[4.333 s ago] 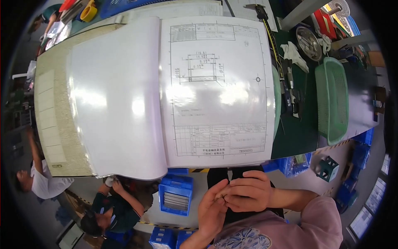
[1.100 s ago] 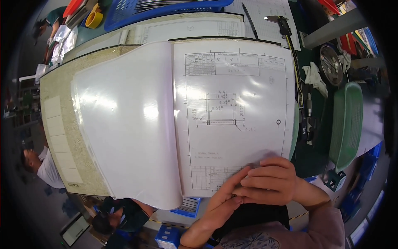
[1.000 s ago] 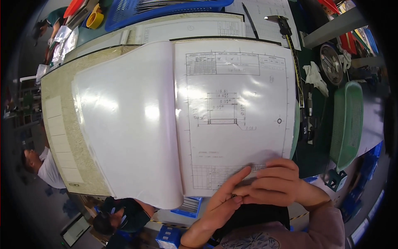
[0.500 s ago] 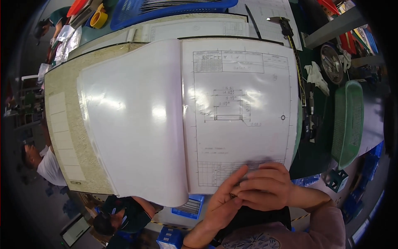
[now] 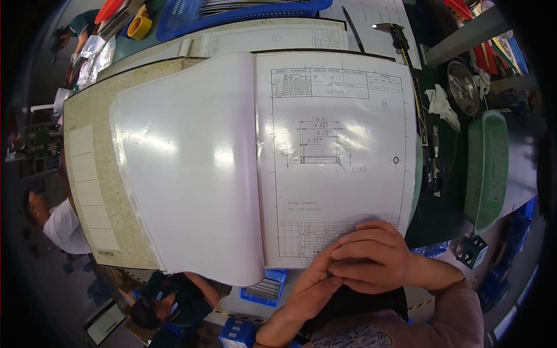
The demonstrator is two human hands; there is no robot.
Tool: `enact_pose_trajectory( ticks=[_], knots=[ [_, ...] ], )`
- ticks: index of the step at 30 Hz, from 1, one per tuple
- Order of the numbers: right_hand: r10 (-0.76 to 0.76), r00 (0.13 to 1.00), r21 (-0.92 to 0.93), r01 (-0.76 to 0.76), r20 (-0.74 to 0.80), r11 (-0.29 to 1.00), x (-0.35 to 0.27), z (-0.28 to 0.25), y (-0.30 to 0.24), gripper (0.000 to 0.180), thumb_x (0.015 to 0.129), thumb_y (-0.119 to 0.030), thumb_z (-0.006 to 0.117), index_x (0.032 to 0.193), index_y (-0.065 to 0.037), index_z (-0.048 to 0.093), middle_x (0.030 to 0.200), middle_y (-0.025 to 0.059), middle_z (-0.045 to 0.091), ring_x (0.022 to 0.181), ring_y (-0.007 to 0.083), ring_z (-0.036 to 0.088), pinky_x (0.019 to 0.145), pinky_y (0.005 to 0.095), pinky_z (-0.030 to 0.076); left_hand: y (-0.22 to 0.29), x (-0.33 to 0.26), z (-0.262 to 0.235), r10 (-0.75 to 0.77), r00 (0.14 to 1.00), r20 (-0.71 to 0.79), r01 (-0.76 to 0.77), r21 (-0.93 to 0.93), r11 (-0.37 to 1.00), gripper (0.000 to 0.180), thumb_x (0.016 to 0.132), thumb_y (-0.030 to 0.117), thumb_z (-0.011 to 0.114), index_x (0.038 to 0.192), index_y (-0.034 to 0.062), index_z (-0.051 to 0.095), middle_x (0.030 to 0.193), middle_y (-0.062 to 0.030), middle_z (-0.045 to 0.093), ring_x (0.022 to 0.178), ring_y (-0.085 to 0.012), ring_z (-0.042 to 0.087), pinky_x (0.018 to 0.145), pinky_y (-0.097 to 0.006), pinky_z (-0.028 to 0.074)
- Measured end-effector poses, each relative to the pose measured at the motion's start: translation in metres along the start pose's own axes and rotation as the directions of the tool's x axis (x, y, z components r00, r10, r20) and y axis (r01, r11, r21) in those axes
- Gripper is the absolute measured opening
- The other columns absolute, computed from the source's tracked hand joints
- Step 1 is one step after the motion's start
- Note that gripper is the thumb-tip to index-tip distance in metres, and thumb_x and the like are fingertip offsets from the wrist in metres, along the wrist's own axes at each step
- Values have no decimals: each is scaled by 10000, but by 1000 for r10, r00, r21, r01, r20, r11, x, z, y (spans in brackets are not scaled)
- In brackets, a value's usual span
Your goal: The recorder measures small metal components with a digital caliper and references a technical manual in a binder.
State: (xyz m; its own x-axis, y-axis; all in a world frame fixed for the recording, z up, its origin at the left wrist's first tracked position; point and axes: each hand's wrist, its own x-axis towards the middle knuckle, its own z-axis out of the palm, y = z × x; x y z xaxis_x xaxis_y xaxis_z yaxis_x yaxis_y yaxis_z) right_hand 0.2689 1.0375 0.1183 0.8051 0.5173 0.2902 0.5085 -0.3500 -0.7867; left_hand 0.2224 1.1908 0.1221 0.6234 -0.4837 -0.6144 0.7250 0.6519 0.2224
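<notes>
An open binder (image 5: pixel 83 110) lies before me, with a blank, glossy plastic sleeve (image 5: pixel 191 174) turned to the left. On its right page is a technical drawing (image 5: pixel 325 197) of a small cylindrical part with dimension lines. My left hand (image 5: pixel 316 281) and my right hand (image 5: pixel 374 255) meet at the page's lower edge, fingers closed together. A tiny dark, brassy bit (image 5: pixel 330 274) shows between the left thumb and the fingers; its kind cannot be made out. The right fingers curl over the left ones and hide most of it.
Right of the binder lie a caliper (image 5: pixel 399 37), a micrometer (image 5: pixel 436 139), a white glove (image 5: pixel 444 107), a round metal dish (image 5: pixel 463 87) and a green basket (image 5: pixel 486 174). A blue basket (image 5: pixel 168 23) with thin rods stands behind. Co-workers (image 5: pixel 64 226) are at the left and lower left.
The fingers of my two hands have drawn closer together, with my left index finger now tucked under the right hand. The drawing appears sharper. A co-worker at left has shifted slightly.
</notes>
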Motion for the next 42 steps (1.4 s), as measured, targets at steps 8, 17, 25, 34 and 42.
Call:
enact_pose_trajectory(
  ticks=[8, 17, 25, 34, 42],
  knots=[
    [-30, 999, -38, 31, 16, 999, -6, 4, -1, 198, 572, -177, 642, 760, -125, 607, 909, 5, 548, 830, 157, 529, 705, 288, 415, -5, -1, -10, 10, 989, 146, -23, 87, 996, 526, 792, -7, 350, 1269, 11, 128, 1262, -106, 245, 1157, -169, 269, 936, -278, 240],
    [-90, 996, -85, 91, 8, 992, -10, 3, 0, 156, 613, -186, 622, 764, -150, 602, 899, -2, 552, 831, 149, 529, 725, 294, 422, 0, -2, -1, -57, 993, 108, 31, 233, 972, 615, 780, -8, 356, 1289, 46, 14, 1320, -88, 108, 1199, -179, 186, 952, -275, 219],
    [-79, 997, 22, 79, -24, 997, -13, 1, 0, 115, 603, -126, 601, 715, -107, 580, 871, 8, 548, 806, 156, 539, 732, 311, 437, -5, -4, 1, -88, 990, 113, 50, 298, 953, 598, 769, -19, 362, 1281, 15, 54, 1306, -81, 139, 1205, -171, 153, 965, -274, 160],
    [-84, 996, -39, 82, -28, 996, -22, -10, 3, 110, 603, -135, 608, 707, -111, 584, 848, 9, 557, 800, 156, 543, 720, 311, 435, -13, -3, 1, -33, 996, 77, 10, 275, 961, 427, 786, -46, 407, 1197, -21, 293, 1173, -105, 383, 1077, -140, 371, 874, -242, 317],
    [-106, 993, -128, 98, -52, 987, -24, -13, 2, 152, 639, -194, 605, 771, -119, 597, 873, -2, 558, 793, 144, 541, 703, 293, 435, -20, -5, -7, 98, 994, 49, -109, 331, 937, 239, 803, -2, 440, 1032, -65, 456, 920, -105, 560, 890, -130, 511, 795, -234, 392]
  ],
)
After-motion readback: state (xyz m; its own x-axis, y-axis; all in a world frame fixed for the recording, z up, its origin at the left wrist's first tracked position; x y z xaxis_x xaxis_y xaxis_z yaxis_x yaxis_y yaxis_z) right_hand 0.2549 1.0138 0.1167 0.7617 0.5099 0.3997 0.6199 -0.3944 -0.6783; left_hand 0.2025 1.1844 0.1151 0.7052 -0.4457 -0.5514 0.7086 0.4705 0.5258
